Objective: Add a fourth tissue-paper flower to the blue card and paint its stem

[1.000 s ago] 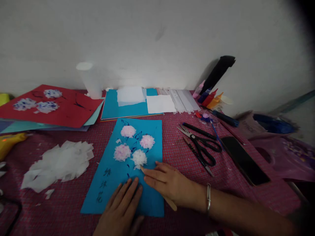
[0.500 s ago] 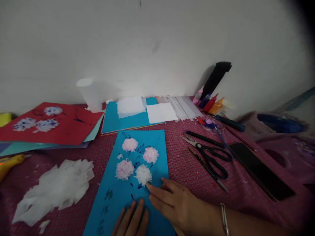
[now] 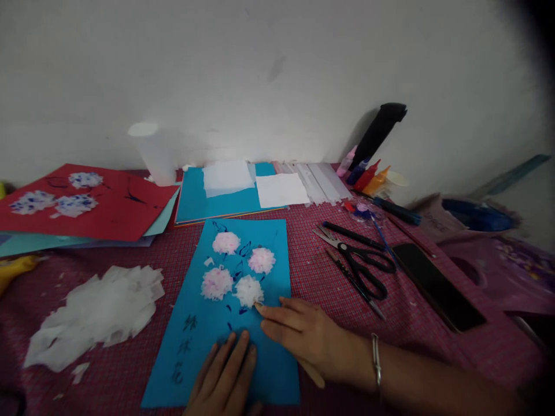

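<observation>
A blue sheet of paper (image 3: 269,358) lies on the table with three pink-tinted tissue flowers and one white tissue flower (image 3: 248,290) stuck on it. Dark blue leaf strokes and a column of written characters (image 3: 184,346) mark the sheet. My right hand (image 3: 303,332) is closed around a thin wooden stick (image 3: 313,374), whose tip touches the lower right edge of the white flower. Flat on the lower part of the sheet, my left hand (image 3: 225,375) has its fingers stretched out and holds nothing.
White tissue squares (image 3: 99,315) are heaped at left, below a red sheet with flowers (image 3: 121,216). Scissors (image 3: 355,251), a black pen (image 3: 353,236) and a phone (image 3: 437,286) lie at right. Paint bottles (image 3: 368,176) and a white cup (image 3: 154,153) stand by the wall.
The view has tilted down a little, so everything sits higher and the stick's rear end shows. Both hands stay at nearly the same places on the blue sheet.
</observation>
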### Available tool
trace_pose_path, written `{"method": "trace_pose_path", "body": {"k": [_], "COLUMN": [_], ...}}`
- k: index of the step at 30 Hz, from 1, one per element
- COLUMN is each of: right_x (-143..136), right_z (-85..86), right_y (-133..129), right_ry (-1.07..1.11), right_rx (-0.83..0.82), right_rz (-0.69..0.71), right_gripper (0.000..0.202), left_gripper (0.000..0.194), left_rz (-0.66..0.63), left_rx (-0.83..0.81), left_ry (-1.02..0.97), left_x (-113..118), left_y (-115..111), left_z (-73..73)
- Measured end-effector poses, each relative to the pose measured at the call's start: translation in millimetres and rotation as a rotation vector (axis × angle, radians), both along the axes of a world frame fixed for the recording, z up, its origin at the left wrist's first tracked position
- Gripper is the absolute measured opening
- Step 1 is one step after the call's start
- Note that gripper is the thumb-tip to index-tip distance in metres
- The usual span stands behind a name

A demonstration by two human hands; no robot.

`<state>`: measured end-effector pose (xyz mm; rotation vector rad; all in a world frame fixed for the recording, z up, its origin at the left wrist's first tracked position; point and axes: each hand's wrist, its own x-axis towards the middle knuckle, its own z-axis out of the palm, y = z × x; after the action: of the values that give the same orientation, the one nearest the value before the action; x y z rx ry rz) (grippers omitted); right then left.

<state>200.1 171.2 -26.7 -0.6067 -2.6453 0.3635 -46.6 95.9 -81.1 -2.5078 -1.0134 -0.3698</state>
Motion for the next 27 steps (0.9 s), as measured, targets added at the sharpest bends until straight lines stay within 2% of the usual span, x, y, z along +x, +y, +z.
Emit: {"method": "trace_pose_path", "body": {"k": [3, 6, 8, 10, 11, 13, 15, 17, 20, 23, 25, 27], "right_x": [2, 2, 1, -1, -2, -3, -4, -4, -4, -4, -3, -2], "right_z": [5.1, 2.0, -3.6, -9.2, -11.3, -13.6, -13.9, -13.4, -13.0, -13.0, -12.8, -13.0], "right_y": [-1, 2, 8, 14, 16, 19, 20, 20, 20, 21, 22, 23], "right_ry": [0.33, 0.642, 0.769, 0.81, 0.802, 0.756, 0.698, 0.652, 0.61, 0.618, 0.629, 0.641], "right_rx": [-0.206, -0.593, -0.843, -1.018, -1.069, -1.12, -1.12, -1.097, -1.076, -1.081, -1.105, -1.131], "right_rz": [-0.077, -0.292, -0.399, -0.4, -0.379, -0.346, -0.333, -0.33, -0.317, -0.31, -0.305, -0.303], "right_gripper": [0.022, 0.025, 0.028, 0.028, 0.029, 0.032, 0.035, 0.036, 0.038, 0.039, 0.039, 0.04], "left_gripper": [0.043, 0.038, 0.032, 0.027, 0.026, 0.023, 0.022, 0.029, 0.037, 0.029, 0.024, 0.024], "left_rz": [0.032, 0.023, -0.008, 0.012, 0.079, 0.218, 0.313, 0.349, 0.312, 0.285, 0.33, 0.398], "left_rx": [-0.035, -0.035, -0.101, -0.242, -0.32, -0.356, -0.435, -0.56, -0.645, -0.668, -0.644, -0.603], "left_ry": [-0.04, -0.129, -0.201, -0.284, -0.329, -0.43, -0.44, -0.358, -0.242, -0.181, -0.148, -0.118], "left_x": [8, 11, 3, -14, -25, -46, -59, -63, -54, -49, -57, -72], "left_y": [-3, -5, -3, 8, 17, 44, 79, 114, 155, 171, 168, 154], "left_z": [3.6, 12.4, 26.2, 46.9, 58.4, 79.7, 93.6, 97.2, 89.3, 81.8, 83.5, 89.5]}}
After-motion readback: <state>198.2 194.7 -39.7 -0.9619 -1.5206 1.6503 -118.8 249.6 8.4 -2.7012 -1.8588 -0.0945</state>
